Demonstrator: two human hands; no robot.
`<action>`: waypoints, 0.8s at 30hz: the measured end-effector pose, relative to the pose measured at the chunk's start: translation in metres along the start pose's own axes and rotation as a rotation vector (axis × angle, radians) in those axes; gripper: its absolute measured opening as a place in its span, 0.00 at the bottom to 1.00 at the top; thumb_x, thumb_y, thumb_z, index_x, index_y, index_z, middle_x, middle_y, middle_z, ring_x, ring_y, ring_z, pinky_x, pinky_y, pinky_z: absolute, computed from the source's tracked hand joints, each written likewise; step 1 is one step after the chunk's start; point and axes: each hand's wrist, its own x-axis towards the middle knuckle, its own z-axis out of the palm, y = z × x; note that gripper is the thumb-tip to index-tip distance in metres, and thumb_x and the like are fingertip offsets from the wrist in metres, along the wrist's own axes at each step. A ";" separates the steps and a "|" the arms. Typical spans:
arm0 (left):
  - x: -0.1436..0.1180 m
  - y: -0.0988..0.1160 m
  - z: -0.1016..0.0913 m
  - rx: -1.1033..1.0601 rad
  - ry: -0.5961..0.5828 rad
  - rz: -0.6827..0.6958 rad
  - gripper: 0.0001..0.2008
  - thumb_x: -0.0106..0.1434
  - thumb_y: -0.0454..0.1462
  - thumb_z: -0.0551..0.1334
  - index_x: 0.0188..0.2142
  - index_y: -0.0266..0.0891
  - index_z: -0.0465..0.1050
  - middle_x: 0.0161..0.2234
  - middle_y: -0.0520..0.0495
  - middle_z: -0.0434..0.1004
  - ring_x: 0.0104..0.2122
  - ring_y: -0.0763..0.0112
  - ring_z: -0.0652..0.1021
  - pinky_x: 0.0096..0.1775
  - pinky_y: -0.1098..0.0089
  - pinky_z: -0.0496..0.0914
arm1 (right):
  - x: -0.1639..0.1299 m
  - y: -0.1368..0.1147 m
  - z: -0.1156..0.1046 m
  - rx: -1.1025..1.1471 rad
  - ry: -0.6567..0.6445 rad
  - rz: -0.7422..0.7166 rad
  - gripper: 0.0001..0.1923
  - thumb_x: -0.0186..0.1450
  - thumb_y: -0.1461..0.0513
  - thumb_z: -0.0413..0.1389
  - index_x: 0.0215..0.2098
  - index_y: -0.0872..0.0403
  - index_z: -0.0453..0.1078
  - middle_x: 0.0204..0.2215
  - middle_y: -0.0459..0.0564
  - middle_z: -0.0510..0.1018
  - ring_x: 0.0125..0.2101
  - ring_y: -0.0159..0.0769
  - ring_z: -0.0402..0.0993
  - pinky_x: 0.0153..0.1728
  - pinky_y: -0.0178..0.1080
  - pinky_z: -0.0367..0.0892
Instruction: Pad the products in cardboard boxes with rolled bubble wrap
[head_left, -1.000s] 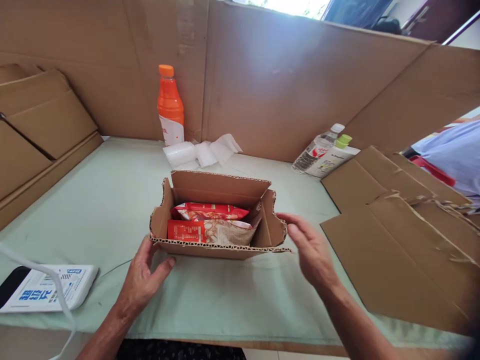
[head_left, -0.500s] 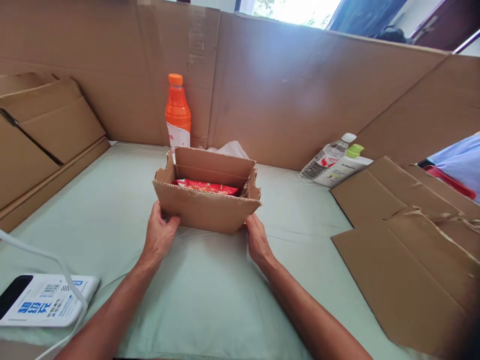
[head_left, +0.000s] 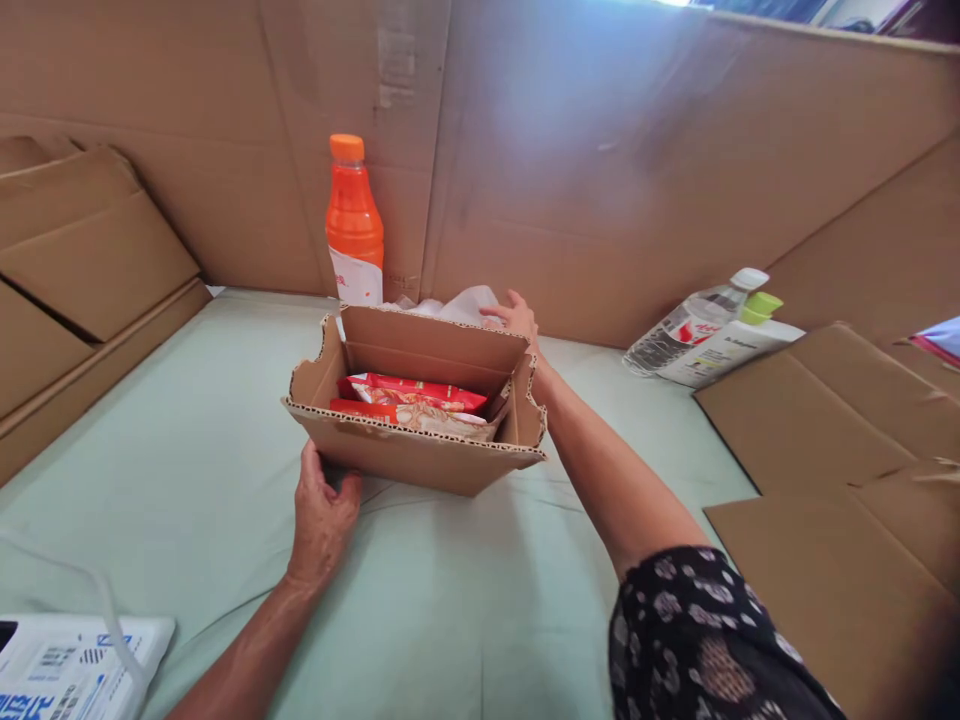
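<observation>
**Open carton (head_left: 420, 458) on the worktop (head_left: 450, 620); your right hand (head_left: 519, 325) at the white wrap (head_left: 466, 304)**

Markings: at the worktop's near left corner, the white slab (head_left: 67, 665) shows large blue characters, a barcode and diagonal stripes, partly cut off and crossed by a pale cable (head_left: 112, 615). At the far edge, the orange bottle (head_left: 355, 215) has a small red mark on its pale label. Toward the far right corner, the clear bottle (head_left: 684, 332) carries red lettering and the white tube (head_left: 727, 352) dark print, both too small to read.

Pose: your right arm extends past the carton's right end, its fingers parted at the wrap; whether they pinch it, I cannot tell. Your left hand (head_left: 322, 520) is at the carton's lower left corner, thumb and fingers apart, fingertips partly hidden; a firm hold cannot be confirmed.

Position: the carton lies mid-worktop, between your left hand and right forearm, open side up. Inside are two printed packets (head_left: 420, 393), the wrap being just behind the carton.
</observation>
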 end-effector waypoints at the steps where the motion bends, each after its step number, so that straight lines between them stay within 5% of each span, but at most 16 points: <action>1: 0.000 0.000 0.000 -0.001 0.001 0.004 0.24 0.57 0.35 0.59 0.54 0.43 0.63 0.36 0.52 0.68 0.29 0.70 0.68 0.28 0.70 0.64 | 0.014 -0.002 0.003 -0.016 0.006 0.044 0.15 0.62 0.58 0.57 0.45 0.52 0.78 0.60 0.59 0.73 0.60 0.57 0.66 0.58 0.66 0.60; 4: 0.000 0.000 0.002 -0.013 0.002 0.005 0.23 0.57 0.35 0.59 0.53 0.44 0.63 0.36 0.52 0.68 0.29 0.70 0.68 0.28 0.71 0.64 | 0.031 -0.006 -0.003 -0.041 0.068 0.164 0.19 0.62 0.63 0.55 0.50 0.57 0.75 0.56 0.63 0.75 0.57 0.53 0.70 0.59 0.59 0.62; 6: 0.000 0.002 0.002 -0.031 0.006 0.003 0.23 0.56 0.35 0.60 0.53 0.43 0.64 0.37 0.51 0.69 0.29 0.70 0.68 0.28 0.71 0.65 | 0.016 -0.002 -0.019 -0.068 0.168 0.221 0.25 0.65 0.65 0.49 0.59 0.62 0.69 0.60 0.67 0.71 0.60 0.50 0.66 0.61 0.55 0.60; 9: 0.000 0.005 0.003 -0.048 0.010 -0.002 0.23 0.55 0.36 0.60 0.51 0.42 0.65 0.40 0.50 0.71 0.28 0.72 0.67 0.28 0.71 0.65 | -0.054 0.011 -0.050 -0.112 0.351 0.196 0.29 0.67 0.64 0.45 0.66 0.61 0.60 0.66 0.66 0.64 0.67 0.48 0.58 0.65 0.55 0.55; 11: 0.001 0.006 0.002 -0.055 0.014 -0.014 0.24 0.54 0.36 0.60 0.52 0.41 0.66 0.42 0.48 0.72 0.27 0.73 0.66 0.28 0.71 0.64 | -0.125 0.022 -0.067 -0.169 0.467 -0.050 0.25 0.68 0.61 0.49 0.62 0.56 0.65 0.62 0.62 0.69 0.65 0.51 0.63 0.62 0.57 0.59; 13: 0.001 0.006 0.002 -0.054 0.014 -0.013 0.25 0.54 0.36 0.60 0.53 0.39 0.66 0.43 0.48 0.73 0.27 0.74 0.65 0.27 0.72 0.63 | -0.202 0.028 -0.079 -0.269 0.411 -0.257 0.21 0.67 0.64 0.53 0.58 0.53 0.70 0.58 0.60 0.75 0.63 0.52 0.67 0.60 0.56 0.61; 17: 0.003 0.004 -0.002 -0.052 0.018 0.028 0.26 0.53 0.37 0.60 0.53 0.38 0.67 0.40 0.49 0.73 0.28 0.73 0.66 0.27 0.72 0.62 | -0.313 0.013 -0.101 -0.261 -0.021 -0.521 0.16 0.64 0.72 0.53 0.42 0.49 0.76 0.49 0.50 0.83 0.59 0.49 0.72 0.56 0.52 0.64; 20: 0.002 0.004 -0.009 0.004 0.099 0.101 0.27 0.54 0.38 0.61 0.55 0.38 0.68 0.43 0.46 0.73 0.35 0.69 0.71 0.32 0.70 0.66 | -0.330 -0.013 -0.115 -0.116 -0.006 -0.394 0.14 0.65 0.70 0.53 0.40 0.49 0.76 0.51 0.51 0.81 0.56 0.48 0.74 0.53 0.51 0.68; 24: 0.001 0.006 -0.019 0.108 0.238 0.222 0.21 0.57 0.40 0.63 0.51 0.40 0.72 0.47 0.45 0.72 0.36 0.69 0.74 0.38 0.66 0.69 | -0.294 -0.044 -0.105 0.157 0.071 -0.049 0.14 0.68 0.64 0.55 0.50 0.48 0.75 0.53 0.53 0.80 0.52 0.44 0.77 0.50 0.48 0.72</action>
